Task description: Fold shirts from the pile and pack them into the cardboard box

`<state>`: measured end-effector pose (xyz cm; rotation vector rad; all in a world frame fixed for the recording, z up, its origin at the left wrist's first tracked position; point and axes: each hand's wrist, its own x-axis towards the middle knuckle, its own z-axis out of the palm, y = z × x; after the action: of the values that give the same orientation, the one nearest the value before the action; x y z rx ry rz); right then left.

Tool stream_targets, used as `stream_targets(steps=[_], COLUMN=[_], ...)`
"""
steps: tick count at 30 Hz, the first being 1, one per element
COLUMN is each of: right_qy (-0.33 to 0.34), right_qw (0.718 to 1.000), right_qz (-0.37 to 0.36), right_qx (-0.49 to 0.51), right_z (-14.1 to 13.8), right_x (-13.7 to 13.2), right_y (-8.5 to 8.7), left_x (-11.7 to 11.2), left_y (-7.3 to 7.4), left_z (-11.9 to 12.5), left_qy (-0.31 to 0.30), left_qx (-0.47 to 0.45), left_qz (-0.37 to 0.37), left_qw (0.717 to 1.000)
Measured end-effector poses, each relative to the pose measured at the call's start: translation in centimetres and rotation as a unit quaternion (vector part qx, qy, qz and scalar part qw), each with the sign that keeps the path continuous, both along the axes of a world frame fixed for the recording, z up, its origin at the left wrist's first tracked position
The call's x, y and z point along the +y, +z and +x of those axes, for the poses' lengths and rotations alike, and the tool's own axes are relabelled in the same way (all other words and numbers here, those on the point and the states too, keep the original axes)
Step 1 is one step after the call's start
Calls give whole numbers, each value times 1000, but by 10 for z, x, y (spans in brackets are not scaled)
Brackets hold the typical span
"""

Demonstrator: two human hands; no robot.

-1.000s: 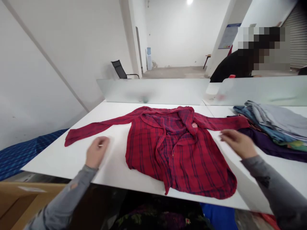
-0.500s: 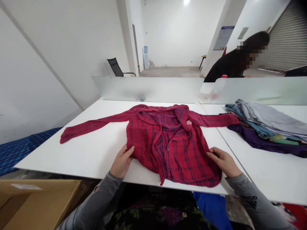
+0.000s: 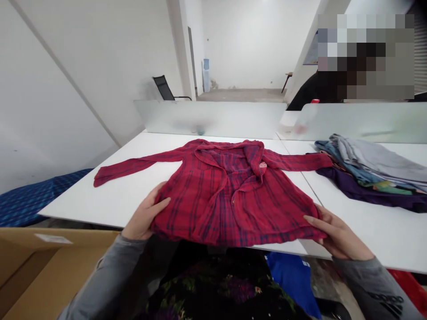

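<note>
At the counter (image 3: 100, 200) edge, your left hand (image 3: 145, 218) and right hand (image 3: 336, 235) each grip the red plaid shirt (image 3: 230, 195) hem, lifted taut.

Both hands (image 3: 145, 218) (image 3: 336, 238) grip the red plaid shirt's (image 3: 227, 195) hem, lifted off the table (image 3: 110, 200)

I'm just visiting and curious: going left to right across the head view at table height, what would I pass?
Blue cloth → shirt's left cuff → left hand → shirt → right hand → pile of clothes.
</note>
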<state>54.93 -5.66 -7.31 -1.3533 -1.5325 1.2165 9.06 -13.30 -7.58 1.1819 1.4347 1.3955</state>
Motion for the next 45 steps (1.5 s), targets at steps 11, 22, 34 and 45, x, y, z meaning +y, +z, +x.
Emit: stream_targets(steps=[11,22,34,45], right_qy=[-20,-183,-107,-63], right_qw=[970,897,867,987], right_qz=[78,192,183,52], right_qx=[-230,-353,-451,-140], right_z=[27,-89,-127,-130], right_x=[40,262,348,371], right_y=[-9,-2,0,57], left_x=[5,236,335,389], left_y=[-22,-4,-2,63], left_z=[-45,14,3,4], left_qy=[93,138,71,-13], left_qx=[476,559,539,233], left_qz=[-9,-28,-105,-126], left_qw=[874,817,833,964])
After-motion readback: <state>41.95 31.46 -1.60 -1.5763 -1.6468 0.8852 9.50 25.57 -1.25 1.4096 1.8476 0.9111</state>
